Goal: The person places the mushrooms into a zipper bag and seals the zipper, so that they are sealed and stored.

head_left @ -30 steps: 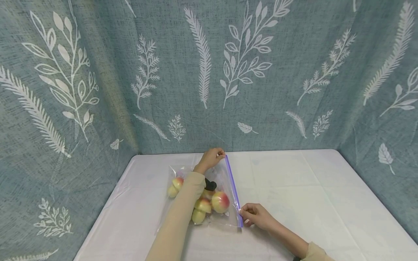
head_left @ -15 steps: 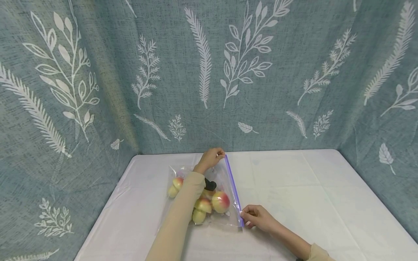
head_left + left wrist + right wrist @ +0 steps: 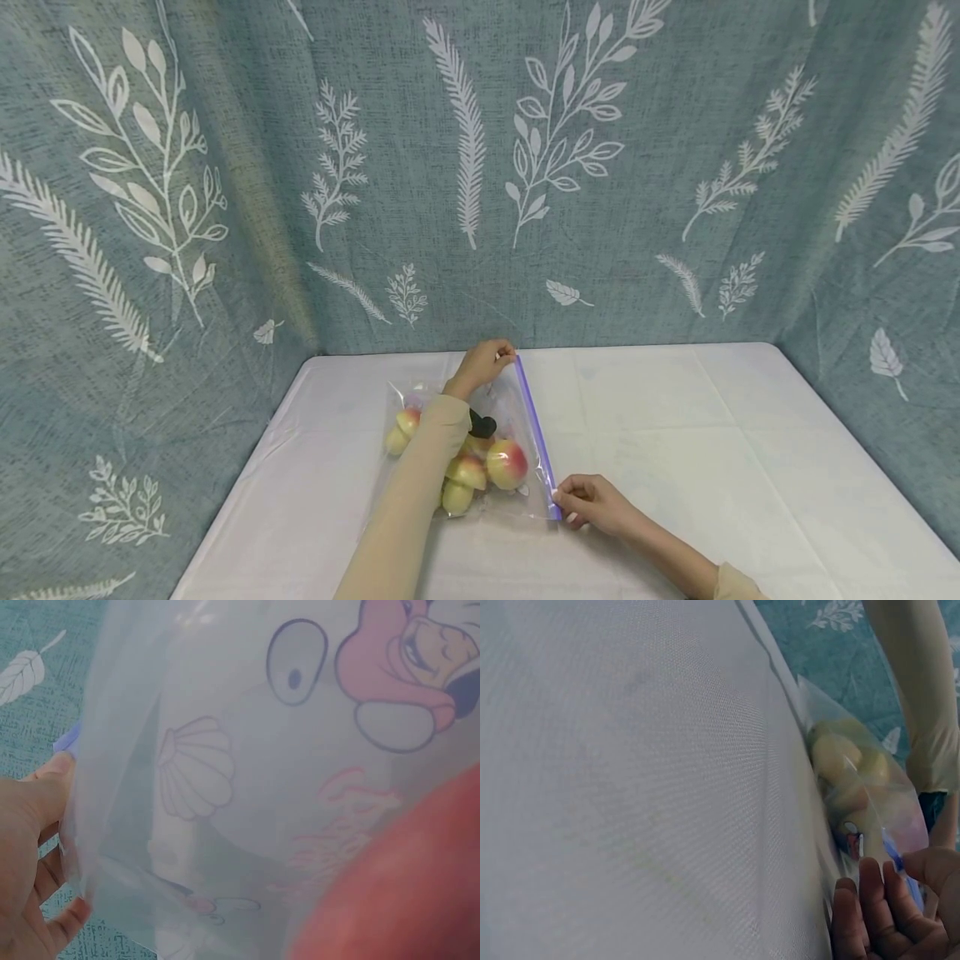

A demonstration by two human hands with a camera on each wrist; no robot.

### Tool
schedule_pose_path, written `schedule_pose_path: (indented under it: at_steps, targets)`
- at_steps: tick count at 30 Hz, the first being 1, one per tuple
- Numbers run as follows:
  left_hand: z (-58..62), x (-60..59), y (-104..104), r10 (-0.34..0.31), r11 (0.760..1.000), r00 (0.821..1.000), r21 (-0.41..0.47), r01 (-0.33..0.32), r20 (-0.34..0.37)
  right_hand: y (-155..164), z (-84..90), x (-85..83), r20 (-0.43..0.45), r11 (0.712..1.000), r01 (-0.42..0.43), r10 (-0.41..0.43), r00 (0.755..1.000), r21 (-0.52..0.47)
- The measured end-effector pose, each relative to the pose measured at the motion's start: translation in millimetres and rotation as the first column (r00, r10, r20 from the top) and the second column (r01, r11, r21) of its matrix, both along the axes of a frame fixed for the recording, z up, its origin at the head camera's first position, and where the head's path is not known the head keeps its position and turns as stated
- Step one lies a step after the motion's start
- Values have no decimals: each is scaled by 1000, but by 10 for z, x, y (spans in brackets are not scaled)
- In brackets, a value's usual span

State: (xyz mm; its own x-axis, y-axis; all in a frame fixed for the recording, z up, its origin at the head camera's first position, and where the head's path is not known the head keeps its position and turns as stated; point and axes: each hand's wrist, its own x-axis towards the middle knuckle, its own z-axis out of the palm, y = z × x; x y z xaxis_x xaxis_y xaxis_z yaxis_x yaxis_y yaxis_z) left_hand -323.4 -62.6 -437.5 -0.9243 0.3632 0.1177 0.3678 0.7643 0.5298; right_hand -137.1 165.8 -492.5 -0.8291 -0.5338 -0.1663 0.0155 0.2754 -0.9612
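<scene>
pink cartoon print on the bag [image 3: 300, 787], left wrist view only

A clear bag [image 3: 510, 417] with a purple zip strip [image 3: 536, 433] holds yellow-red peaches [image 3: 506, 464] on a white tablecloth [image 3: 675, 433].

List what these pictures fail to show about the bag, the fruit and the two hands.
- Fruit count: in the head view the left sleeve covers part of the fruit in the bag.
- Purple zip strip: too thin to tell sealed from open.
- Left hand: fingertips hidden behind the bag's corner.
- Right hand: cut off by the right wrist view's lower edge.
- Black thing: too small to identify.
</scene>
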Motion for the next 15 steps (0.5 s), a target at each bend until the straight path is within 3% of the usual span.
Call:
schedule_pose_path:
  at_steps: [15]
  targets:
    - [14,-2,-15,-6,1000,1000,12,6,12,35,6,38,-31,998,-63,62,998,-30]
